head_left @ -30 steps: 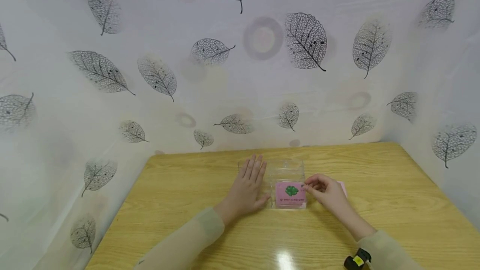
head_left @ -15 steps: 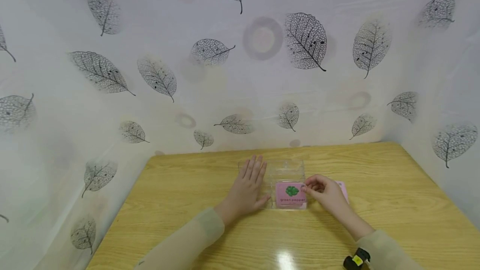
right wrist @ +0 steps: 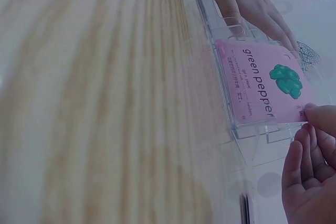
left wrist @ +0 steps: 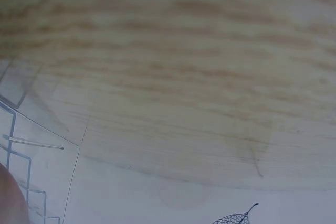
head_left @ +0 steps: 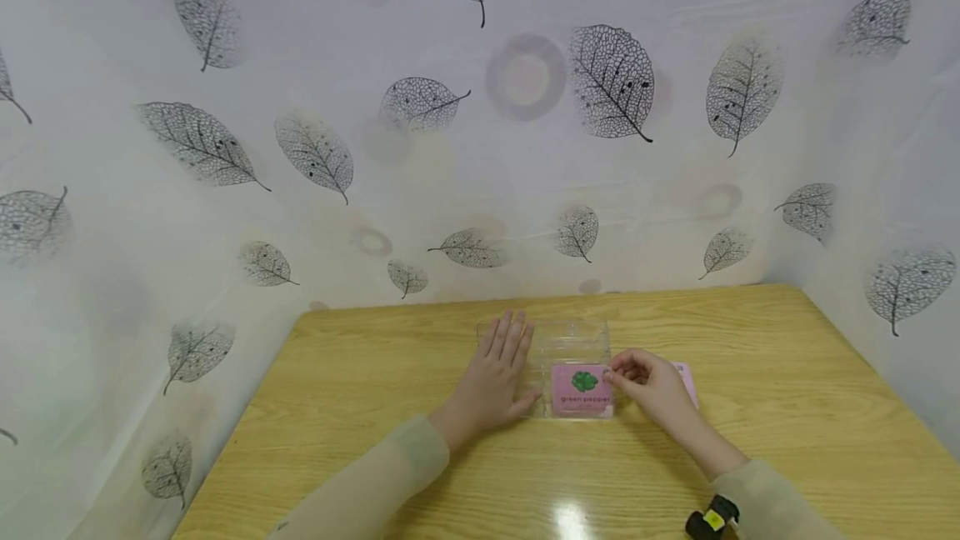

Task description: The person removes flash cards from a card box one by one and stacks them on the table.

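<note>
A pink card [head_left: 582, 394] printed "green pepper", with a green pepper picture, lies in the front right compartment of a clear plastic stepped holder [head_left: 573, 346]. My right hand [head_left: 656, 390] pinches the card's upper right corner between thumb and fingertip. In the right wrist view the pink card [right wrist: 257, 85] lies within the clear walls, its corner under my thumb [right wrist: 320, 116]. My left hand [head_left: 491, 382] rests with straight fingers over the holder's left side, hiding part of it. The left wrist view shows only a little of a finger [left wrist: 10, 198] beside the holder's clear edges [left wrist: 26, 158].
Another pink card or stack [head_left: 687, 386] lies on the wooden table [head_left: 495, 490], partly hidden behind my right hand. A black device with a yellow label [head_left: 714, 518] sits at my right cuff. Leaf-printed white sheeting [head_left: 525, 182] stands behind and at both sides.
Both hands stay almost still, the left on the holder and the right on the card's corner. Slightly more of the pink card beyond my right hand shows.
</note>
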{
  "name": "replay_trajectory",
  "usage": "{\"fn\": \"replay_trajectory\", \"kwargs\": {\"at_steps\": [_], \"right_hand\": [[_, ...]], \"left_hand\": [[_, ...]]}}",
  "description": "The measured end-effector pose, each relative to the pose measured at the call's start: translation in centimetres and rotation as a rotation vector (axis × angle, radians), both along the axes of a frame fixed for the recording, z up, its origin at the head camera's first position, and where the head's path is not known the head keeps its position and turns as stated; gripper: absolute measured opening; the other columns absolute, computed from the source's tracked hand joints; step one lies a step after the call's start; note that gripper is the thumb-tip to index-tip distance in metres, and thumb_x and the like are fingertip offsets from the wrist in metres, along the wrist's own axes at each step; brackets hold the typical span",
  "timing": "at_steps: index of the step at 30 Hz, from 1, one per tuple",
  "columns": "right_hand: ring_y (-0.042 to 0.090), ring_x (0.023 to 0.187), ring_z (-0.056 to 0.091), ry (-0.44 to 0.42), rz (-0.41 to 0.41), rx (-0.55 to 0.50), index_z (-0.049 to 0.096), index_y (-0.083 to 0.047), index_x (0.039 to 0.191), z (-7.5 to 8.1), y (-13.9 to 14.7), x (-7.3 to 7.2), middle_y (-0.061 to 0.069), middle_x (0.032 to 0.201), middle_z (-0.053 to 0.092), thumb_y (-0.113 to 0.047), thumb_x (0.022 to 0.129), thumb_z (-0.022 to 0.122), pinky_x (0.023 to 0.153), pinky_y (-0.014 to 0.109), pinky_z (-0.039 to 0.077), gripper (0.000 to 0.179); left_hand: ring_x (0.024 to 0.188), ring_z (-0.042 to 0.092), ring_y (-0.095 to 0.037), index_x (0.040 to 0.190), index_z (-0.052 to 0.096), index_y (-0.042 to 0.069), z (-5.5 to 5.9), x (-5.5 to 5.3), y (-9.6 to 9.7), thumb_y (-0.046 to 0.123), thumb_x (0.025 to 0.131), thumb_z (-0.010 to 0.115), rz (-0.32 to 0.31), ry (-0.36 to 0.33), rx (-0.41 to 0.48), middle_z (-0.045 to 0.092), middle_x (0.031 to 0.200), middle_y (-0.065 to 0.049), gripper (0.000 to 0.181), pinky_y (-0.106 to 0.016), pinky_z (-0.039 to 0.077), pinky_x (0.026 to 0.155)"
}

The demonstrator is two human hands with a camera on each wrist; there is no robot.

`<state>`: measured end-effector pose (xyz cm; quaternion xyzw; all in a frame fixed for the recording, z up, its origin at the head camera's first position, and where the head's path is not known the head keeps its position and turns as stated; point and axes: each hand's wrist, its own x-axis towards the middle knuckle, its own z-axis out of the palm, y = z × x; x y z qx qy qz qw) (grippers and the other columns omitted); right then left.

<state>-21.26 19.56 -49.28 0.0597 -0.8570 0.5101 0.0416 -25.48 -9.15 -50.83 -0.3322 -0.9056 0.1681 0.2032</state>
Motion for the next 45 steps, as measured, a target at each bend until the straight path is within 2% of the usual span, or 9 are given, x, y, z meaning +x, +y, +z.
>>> {"fn": "replay_trajectory", "kwargs": {"at_steps": [8, 12, 18, 25, 34, 38, 42, 45], "right_hand": [[0.002, 0.076, 0.059, -0.007, -0.007, 0.009, 0.074, -0.002, 0.103, -0.03, 0.00, -0.05, 0.008, 0.091, 0.072, -0.011, 0.096, 0.078, 0.069, 0.018, 0.054, 0.012], [0.002, 0.077, 0.059, -0.012, -0.013, 0.006, 0.074, -0.001, 0.103, 0.11, -0.05, -0.04, 0.008, 0.092, 0.072, -0.012, 0.096, 0.078, 0.069, 0.018, 0.054, 0.014], [0.002, 0.077, 0.059, -0.011, -0.024, 0.014, 0.073, 0.000, 0.104, 0.31, -0.10, 0.01, 0.009, 0.093, 0.073, -0.011, 0.097, 0.077, 0.070, 0.018, 0.054, 0.014], [0.002, 0.078, 0.059, -0.006, -0.035, 0.025, 0.073, 0.001, 0.105, 0.21, -0.01, -0.10, 0.010, 0.095, 0.074, -0.012, 0.098, 0.077, 0.071, 0.018, 0.054, 0.015], [0.000, 0.078, 0.059, 0.005, -0.029, -0.010, 0.074, 0.000, 0.103, -0.01, 0.13, -0.30, 0.009, 0.093, 0.074, -0.013, 0.099, 0.076, 0.070, 0.017, 0.054, 0.013], [0.002, 0.077, 0.059, -0.003, -0.027, -0.011, 0.074, -0.001, 0.104, 0.01, 0.18, -0.33, 0.007, 0.091, 0.073, -0.015, 0.100, 0.074, 0.065, 0.019, 0.053, 0.014], [0.004, 0.074, 0.059, -0.024, -0.031, -0.025, 0.073, 0.000, 0.104, 0.03, 0.19, -0.38, 0.005, 0.089, 0.071, -0.015, 0.101, 0.073, 0.055, 0.021, 0.052, 0.015], [0.005, 0.073, 0.059, -0.040, -0.040, -0.044, 0.072, 0.000, 0.104, 0.04, 0.17, -0.41, 0.006, 0.088, 0.071, -0.014, 0.101, 0.073, 0.050, 0.021, 0.051, 0.014]], "left_hand": [[0.163, 0.024, -0.043, 0.168, 0.019, -0.002, -0.17, -0.07, -0.08, 0.072, 0.102, 0.039, -0.013, 0.042, 0.003, 0.022, 0.175, -0.024, 0.101, -0.048, 0.024, 0.135], [0.164, 0.020, -0.043, 0.168, 0.017, -0.003, -0.06, 0.05, -0.08, 0.071, 0.103, 0.039, -0.011, 0.030, 0.006, 0.016, 0.176, -0.025, 0.100, -0.049, 0.021, 0.136], [0.163, 0.023, -0.043, 0.168, 0.019, -0.003, -0.02, 0.05, -0.06, 0.070, 0.103, 0.041, -0.014, 0.015, 0.015, 0.017, 0.176, -0.025, 0.100, -0.049, 0.022, 0.135], [0.164, 0.019, -0.043, 0.168, 0.019, -0.002, 0.05, 0.06, -0.06, 0.070, 0.103, 0.040, -0.006, -0.003, 0.013, 0.015, 0.177, -0.025, 0.100, -0.049, 0.021, 0.136], [0.165, 0.017, -0.043, 0.168, 0.018, -0.003, 0.23, 0.15, -0.08, 0.070, 0.103, 0.040, -0.002, -0.019, 0.006, 0.013, 0.177, -0.026, 0.100, -0.049, 0.018, 0.136], [0.164, 0.019, -0.044, 0.168, 0.019, -0.003, 0.21, 0.10, -0.06, 0.070, 0.103, 0.040, -0.005, -0.009, 0.008, 0.015, 0.176, -0.026, 0.100, -0.049, 0.019, 0.136], [0.163, 0.023, -0.044, 0.167, 0.019, -0.003, 0.22, 0.07, -0.04, 0.070, 0.103, 0.040, -0.009, -0.004, 0.011, 0.018, 0.176, -0.026, 0.100, -0.049, 0.021, 0.135], [0.163, 0.021, -0.044, 0.168, 0.018, -0.003, 0.28, 0.13, -0.01, 0.070, 0.103, 0.040, -0.006, -0.019, 0.014, 0.016, 0.176, -0.026, 0.099, -0.049, 0.020, 0.136]]}}
